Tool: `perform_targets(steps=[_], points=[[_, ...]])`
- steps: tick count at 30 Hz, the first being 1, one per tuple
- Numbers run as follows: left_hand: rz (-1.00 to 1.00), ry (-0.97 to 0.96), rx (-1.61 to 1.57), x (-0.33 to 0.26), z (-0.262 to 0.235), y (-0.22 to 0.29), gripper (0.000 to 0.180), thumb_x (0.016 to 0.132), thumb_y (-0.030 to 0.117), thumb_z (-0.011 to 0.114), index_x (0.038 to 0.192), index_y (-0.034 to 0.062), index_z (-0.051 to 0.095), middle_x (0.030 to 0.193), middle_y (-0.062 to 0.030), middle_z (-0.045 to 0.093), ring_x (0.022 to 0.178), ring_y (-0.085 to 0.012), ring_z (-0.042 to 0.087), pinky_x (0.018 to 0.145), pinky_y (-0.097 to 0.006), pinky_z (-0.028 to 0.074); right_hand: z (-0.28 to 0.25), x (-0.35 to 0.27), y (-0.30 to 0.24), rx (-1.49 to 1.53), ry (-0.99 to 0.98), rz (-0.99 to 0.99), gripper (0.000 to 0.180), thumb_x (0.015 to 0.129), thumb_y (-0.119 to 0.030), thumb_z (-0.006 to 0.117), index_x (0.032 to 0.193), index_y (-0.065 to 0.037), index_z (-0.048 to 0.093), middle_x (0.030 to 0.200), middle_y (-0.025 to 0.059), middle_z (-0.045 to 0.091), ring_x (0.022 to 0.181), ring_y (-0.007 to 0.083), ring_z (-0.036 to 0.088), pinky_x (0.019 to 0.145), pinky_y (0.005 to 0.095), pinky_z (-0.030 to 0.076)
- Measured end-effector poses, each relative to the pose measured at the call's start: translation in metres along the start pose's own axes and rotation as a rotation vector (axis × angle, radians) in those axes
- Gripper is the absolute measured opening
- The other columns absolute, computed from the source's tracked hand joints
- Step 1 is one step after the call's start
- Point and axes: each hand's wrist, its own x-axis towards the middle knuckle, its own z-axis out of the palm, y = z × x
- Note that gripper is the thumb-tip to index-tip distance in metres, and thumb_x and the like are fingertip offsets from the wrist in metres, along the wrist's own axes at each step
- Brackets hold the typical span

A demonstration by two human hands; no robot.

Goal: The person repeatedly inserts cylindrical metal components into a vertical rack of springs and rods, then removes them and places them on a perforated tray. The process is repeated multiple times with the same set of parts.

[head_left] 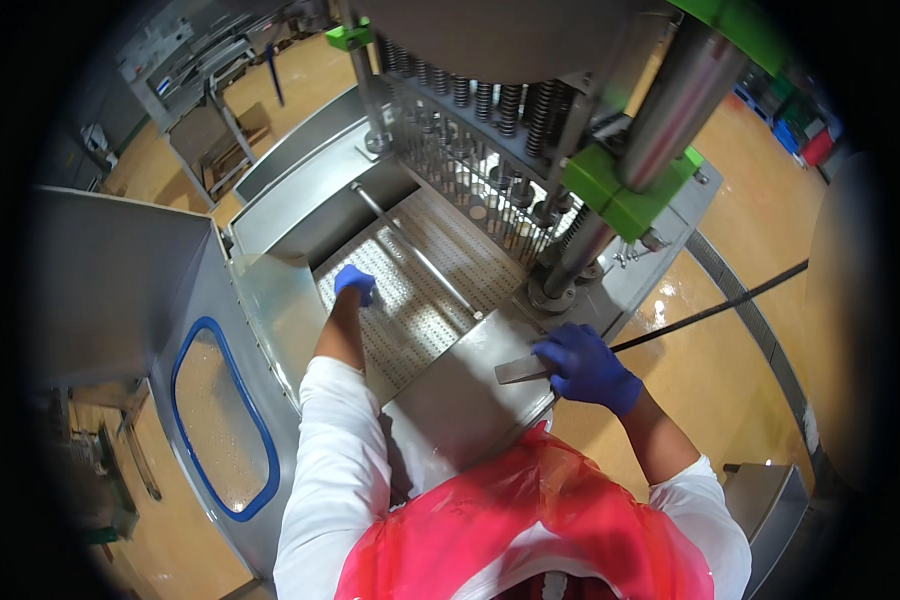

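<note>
Over the perforated plate, left hand reaches out, can't tell its grip; right hand clamps a grey bar.

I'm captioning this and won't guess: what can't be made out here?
In the head view:
Left hand: its palm and anything under it, hidden by the hand's own back.
Grey bar: whether it joins the cable; the right hand covers that end.
Machine: its top, cut off by the upper edge.
Red object: too small and blurred.
</note>
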Motion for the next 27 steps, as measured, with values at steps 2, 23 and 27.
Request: perform_targets(steps=[2,23,27], points=[[0.077,-0.188,-0.225,-0.018,-0.025,0.001,0.022,0.081,0.011,0.081,0.077,0.0002,0.061,0.071,-0.0149,0.066,0.056,-0.0306,0.071,0.052,-0.045,0.062,-0.004,-0.010,0.000,0.001,-0.050,0.127,0.051,0.070,-0.010,0.069,0.121,-0.008,0.064,0.115,0.0127,0.061,0.115,0.0355,0.054,0.102,0.0512,0.042],[1.023,-0.183,-0.576,-0.257,-0.071,0.193,0.037,0.084,0.006,0.082,0.116,0.0018,0.066,0.099,-0.0010,0.070,0.090,-0.0084,0.063,0.084,-0.027,0.053,0.029,0.159,-0.015,0.333,0.560,0.231,0.039,0.098,-0.017,0.061,0.131,0.002,0.056,0.121,0.0266,0.063,0.107,0.0416,0.064,0.092,0.0449,0.051],[1.079,0.131,-0.594,-0.225,-0.065,0.201,0.031,0.085,0.010,0.083,0.111,0.0034,0.066,0.098,0.0008,0.069,0.089,-0.0080,0.063,0.083,-0.027,0.052,0.022,0.114,-0.024,0.394,0.512,0.193,0.048,0.097,-0.021,0.063,0.138,0.001,0.053,0.133,0.0263,0.056,0.118,0.0423,0.058,0.100,0.0440,0.049]])
